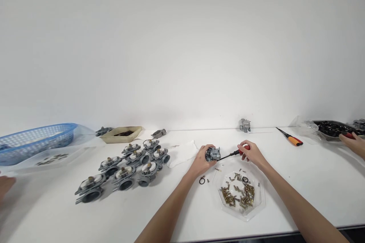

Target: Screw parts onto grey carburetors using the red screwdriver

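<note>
Metal carb body [215,153] sits mid-surface, gripped in the L hand [202,161]; R hand [251,152] is closed on a red-handled screwdriver [234,153], tip up at the body, though screw contact is too small to tell. Clock centred on that body: approx. 8 carbs [136,156] w/ white inserts & brass fittings stand at 9, prob. all at one stage. Body in hand looks mid-job; can't tell how many screws are in. Plenty of brass pcs [247,196] remain in the clear tray [246,215] at 5; loose O-ring [202,183] at 7, another body [245,125] at 2 nr the wall [182,45].

Edges: surface [313,182] ends at approx. 5, past the tray; wall shuts off 12. Tray sits close beside the R forearm, so tight there. Best elbow room prob. 3–4, w/ a co-worker's hand [353,145] far out at 3; another person's hand [5,187], far out at 9.
</note>
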`<state>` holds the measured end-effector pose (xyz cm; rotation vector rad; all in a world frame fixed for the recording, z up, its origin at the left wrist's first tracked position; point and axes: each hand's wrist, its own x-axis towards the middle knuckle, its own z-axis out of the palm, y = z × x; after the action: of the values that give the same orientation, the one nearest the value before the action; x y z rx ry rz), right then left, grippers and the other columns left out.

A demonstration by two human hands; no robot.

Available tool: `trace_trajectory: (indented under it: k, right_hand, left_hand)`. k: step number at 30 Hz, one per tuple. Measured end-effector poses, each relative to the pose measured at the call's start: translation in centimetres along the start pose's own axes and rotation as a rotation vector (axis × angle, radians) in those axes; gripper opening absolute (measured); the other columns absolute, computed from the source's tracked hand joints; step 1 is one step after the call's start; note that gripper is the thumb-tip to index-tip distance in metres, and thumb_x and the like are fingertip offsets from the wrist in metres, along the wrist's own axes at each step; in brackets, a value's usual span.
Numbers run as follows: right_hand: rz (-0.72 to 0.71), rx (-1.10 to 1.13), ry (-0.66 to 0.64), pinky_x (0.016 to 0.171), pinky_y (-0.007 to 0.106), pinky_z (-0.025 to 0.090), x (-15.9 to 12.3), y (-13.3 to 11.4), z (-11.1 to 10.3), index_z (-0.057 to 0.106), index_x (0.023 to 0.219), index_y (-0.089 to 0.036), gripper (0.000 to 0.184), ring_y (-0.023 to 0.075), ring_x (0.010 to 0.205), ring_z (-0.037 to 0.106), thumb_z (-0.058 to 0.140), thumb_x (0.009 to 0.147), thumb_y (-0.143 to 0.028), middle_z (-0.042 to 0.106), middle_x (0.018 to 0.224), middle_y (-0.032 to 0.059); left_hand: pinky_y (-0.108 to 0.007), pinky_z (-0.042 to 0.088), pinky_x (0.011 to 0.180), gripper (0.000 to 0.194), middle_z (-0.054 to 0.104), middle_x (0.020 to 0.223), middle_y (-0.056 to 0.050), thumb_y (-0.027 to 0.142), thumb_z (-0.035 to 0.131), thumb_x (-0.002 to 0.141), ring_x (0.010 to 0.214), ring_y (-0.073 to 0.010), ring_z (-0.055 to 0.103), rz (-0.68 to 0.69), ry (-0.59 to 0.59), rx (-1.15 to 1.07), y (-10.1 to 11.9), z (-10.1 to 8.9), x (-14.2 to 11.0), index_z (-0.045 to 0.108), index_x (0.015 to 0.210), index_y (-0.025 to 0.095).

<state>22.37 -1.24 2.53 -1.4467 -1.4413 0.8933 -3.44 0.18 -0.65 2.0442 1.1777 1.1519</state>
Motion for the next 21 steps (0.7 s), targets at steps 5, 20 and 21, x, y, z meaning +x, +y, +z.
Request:
trace_trajectory:
  k: [5, 20, 21]
  right_hand:
    - [0.052, -0.023, -0.045, 0.04, 0.022, 0.027, 0.09, 0.15, -0.33, 0.055, 0.067, -0.019, 0.04, 0.0074, 0.035, 0.035, 0.056, 0.085, -0.055, 0.043, 0.042, -0.0066]
    - [0.011, 0.04, -0.075, 0.038, 0.021, 0.023, -0.07, 0.16, -0.42, 0.056, 0.075, -0.02, 0.044, 0.0072, 0.037, 0.032, 0.059, 0.079, -0.064, 0.042, 0.045, -0.0074]
    - [-0.028, 0.063, -0.061, 0.039, 0.021, 0.024, -0.13, 0.1, -0.41, 0.057, 0.078, -0.02, 0.042, 0.0077, 0.039, 0.033, 0.062, 0.078, -0.062, 0.043, 0.047, -0.0075]
  left_hand:
    - [-0.04, 0.048, 0.094, 0.062, 0.058, 0.121, -0.005, 0.019, 0.071, 0.066, 0.104, -0.0258, 0.062, -0.015, -0.08, 0.103, 0.37, -0.29, -0.25, 0.053, 0.125, 0.028]
    - [-0.042, 0.046, 0.096, 0.052, 0.071, 0.109, -0.003, 0.028, 0.078, 0.06, 0.104, -0.0302, 0.062, -0.093, 0.031, 0.056, 0.17, -0.56, -0.01, 0.066, 0.111, 0.028]
    - [-0.041, 0.047, 0.094, 0.05, 0.071, 0.106, -0.004, 0.028, 0.079, 0.06, 0.102, -0.0299, 0.062, -0.118, 0.045, -0.003, 0.12, -0.56, 0.03, 0.067, 0.108, 0.027]
